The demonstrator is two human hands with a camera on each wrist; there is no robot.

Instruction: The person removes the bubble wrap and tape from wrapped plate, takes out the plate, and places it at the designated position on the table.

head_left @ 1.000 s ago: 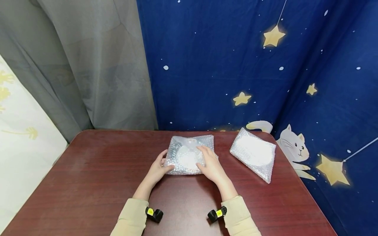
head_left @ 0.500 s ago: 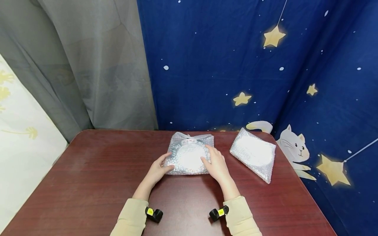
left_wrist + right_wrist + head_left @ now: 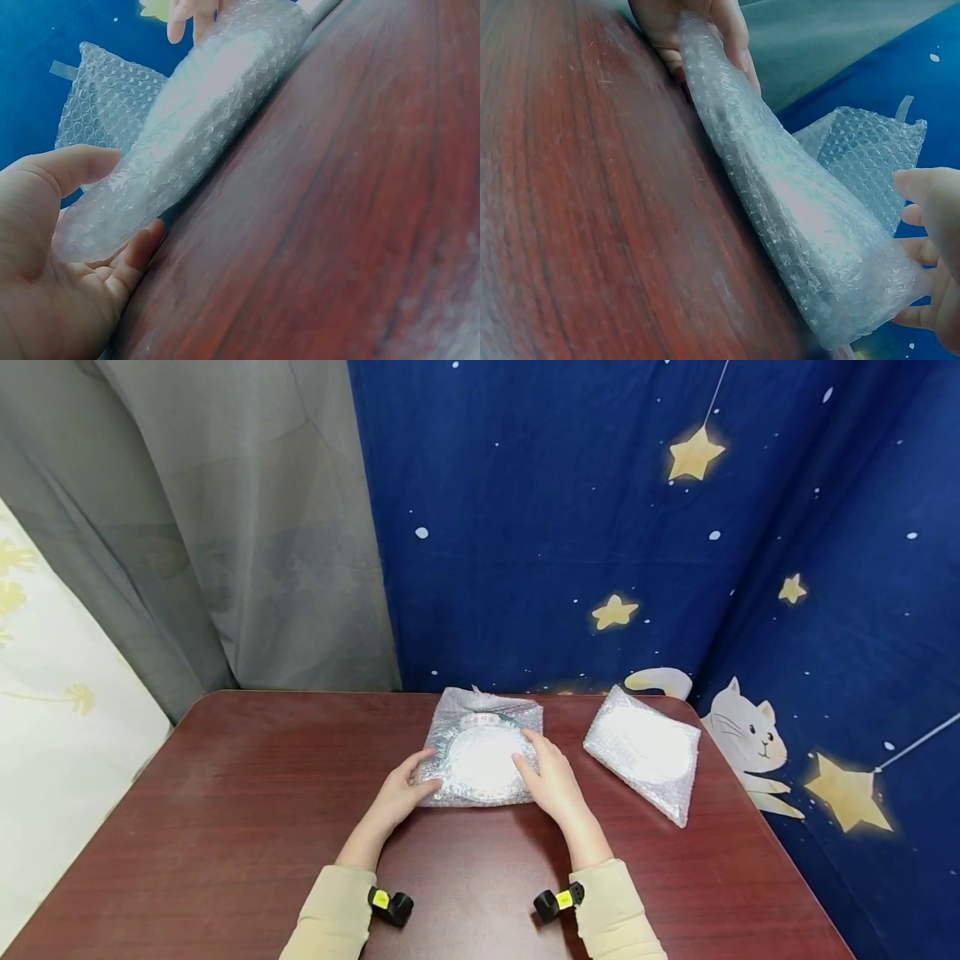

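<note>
A clear bubble-wrap package with a round, pale thing inside lies at the far middle of the table. A small label with red marks shows through near its back. My left hand grips the left edge, thumb above and fingers below in the left wrist view. At the opposite edge my right hand holds the package, its thumb on the upper side; some of its fingers are hidden in the head view. The package's bubble-wrap flap stands up at the back, with a tape-like tab at its corner.
A second bubble-wrap package lies askew to the right, near the table's right edge. The dark red wooden table reaches to a grey curtain and a blue starry curtain behind it.
The flap at the package's back has lifted and unfolded away from me, baring the label and more of the round thing. My right hand has shifted right to the edge; the left has barely moved.
</note>
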